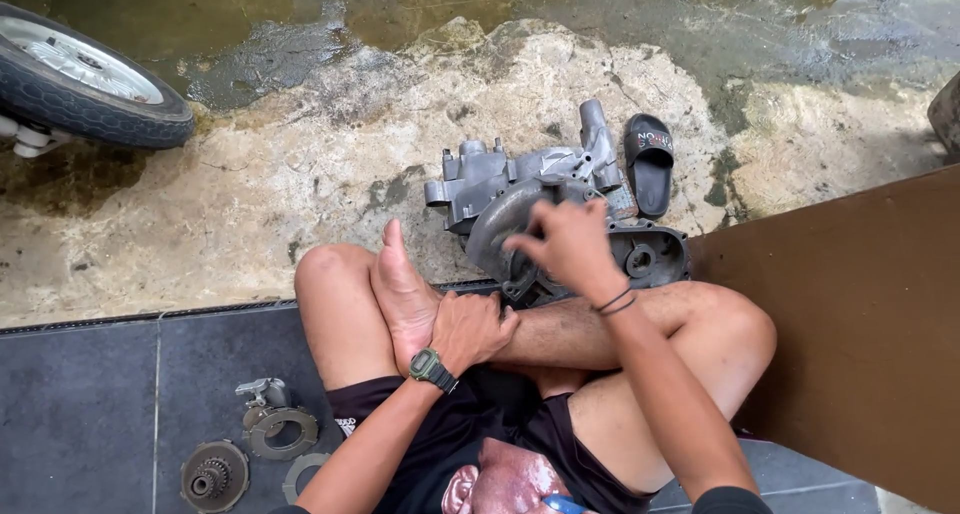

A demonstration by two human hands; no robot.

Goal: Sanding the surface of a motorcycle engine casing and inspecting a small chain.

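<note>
The right hand (565, 242) lay open, fingers spread, on the big grey metal engine case (545, 209) on the wet concrete floor (250, 204). The left hand (468, 329) gripped the bare foot (405, 294). A black rubber slipper (649, 162) sat just beside the case.

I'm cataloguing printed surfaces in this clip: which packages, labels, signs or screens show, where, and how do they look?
Sandal: black slide on the concrete right of the grey engine casing, strap printed in red and white.
Wristwatch: on the left wrist, dark green, small rectangular face, display unreadable.
No packages or signs.
</note>
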